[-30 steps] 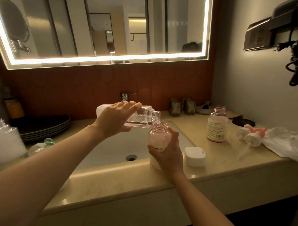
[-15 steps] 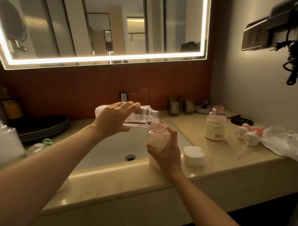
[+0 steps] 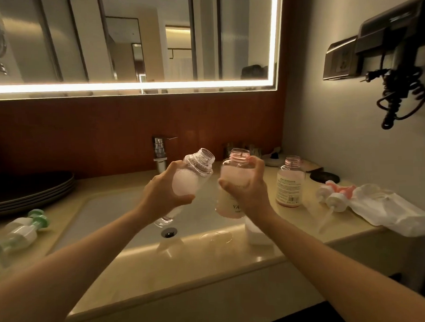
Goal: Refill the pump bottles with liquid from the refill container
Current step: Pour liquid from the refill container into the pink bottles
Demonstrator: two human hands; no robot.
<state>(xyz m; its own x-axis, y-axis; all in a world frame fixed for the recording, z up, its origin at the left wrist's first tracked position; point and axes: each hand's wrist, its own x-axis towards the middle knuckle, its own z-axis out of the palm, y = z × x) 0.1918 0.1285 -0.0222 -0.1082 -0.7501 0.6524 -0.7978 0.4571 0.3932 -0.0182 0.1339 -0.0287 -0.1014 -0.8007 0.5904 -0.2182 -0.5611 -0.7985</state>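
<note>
My left hand [image 3: 164, 195] grips a clear refill container [image 3: 192, 176], held above the sink [image 3: 107, 212] with its open threaded mouth tilted up and to the right. Beside it, my right hand [image 3: 250, 191] holds an uncapped pump bottle [image 3: 233, 174] of pale pink liquid, raised over the sink's right edge and nearly upright. The two mouths are apart. A second open pink bottle [image 3: 289, 179] with a white label stands on the counter to the right. Two pump heads [image 3: 333, 197] with pink collars lie further right.
A chrome tap [image 3: 160, 150] stands behind the sink. Dark plates [image 3: 32, 191] are stacked at the left, with a green-collared pump bottle [image 3: 23, 230] lying on its side in front. A white lid [image 3: 256, 235] sits under my right wrist. White plastic wrap [image 3: 391, 210] lies far right.
The refill container was tipped sideways, pouring into the pump bottle; now my left hand has swung its mouth upward and away. My right hand has lifted the pump bottle off the counter.
</note>
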